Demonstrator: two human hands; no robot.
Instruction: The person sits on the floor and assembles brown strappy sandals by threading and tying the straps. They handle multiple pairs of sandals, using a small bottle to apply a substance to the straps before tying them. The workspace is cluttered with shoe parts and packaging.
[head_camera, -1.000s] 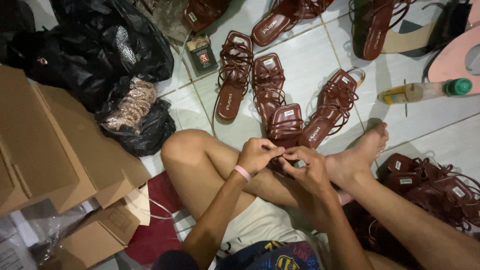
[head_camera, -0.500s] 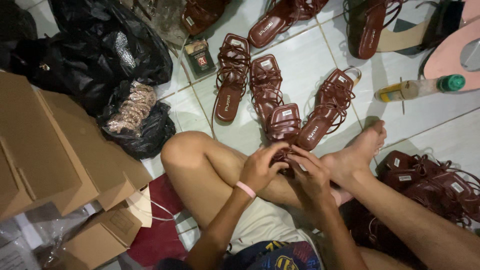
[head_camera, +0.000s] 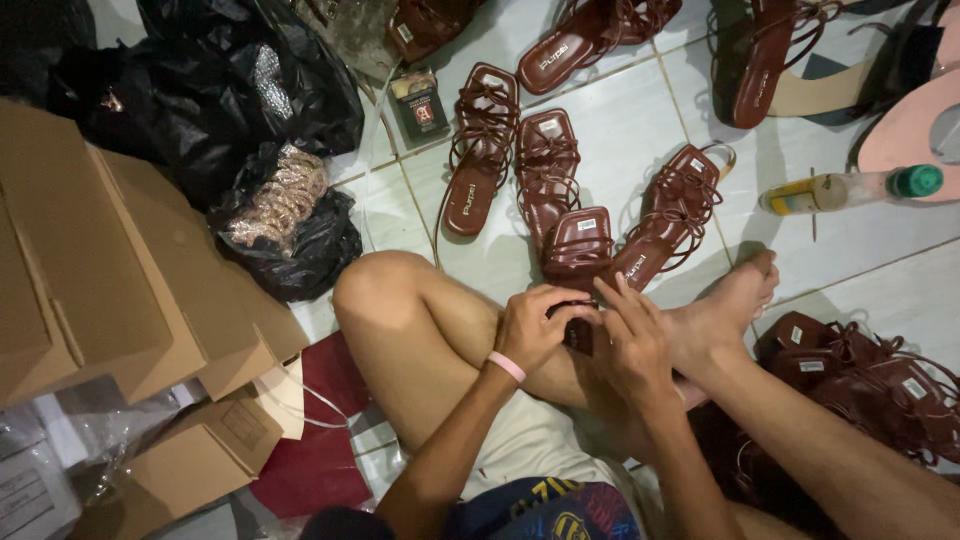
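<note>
I sit cross-legged on a white tiled floor. My left hand (head_camera: 535, 325), with a pink band on the wrist, and my right hand (head_camera: 630, 335) meet over my shin and both grip a dark brown strappy sandal (head_camera: 578, 248). Its toe end sticks out above my fingers; the part between my hands is hidden. Just beyond it lie three more brown sandals (head_camera: 482, 150), side by side on the tiles. My bare foot (head_camera: 728, 305) rests to the right of my hands.
Brown cardboard boxes (head_camera: 100, 270) stack at the left. Black plastic bags (head_camera: 230, 90) lie behind them, one holding beaded pieces (head_camera: 275, 200). A heap of brown sandals (head_camera: 870, 385) sits at the right. A glue bottle with a green cap (head_camera: 850, 188) and pink soles (head_camera: 915, 125) are at upper right.
My hands have shifted slightly on the sandal, fingers working at its straps. The view has drifted a little; the objects on the floor have not moved.
</note>
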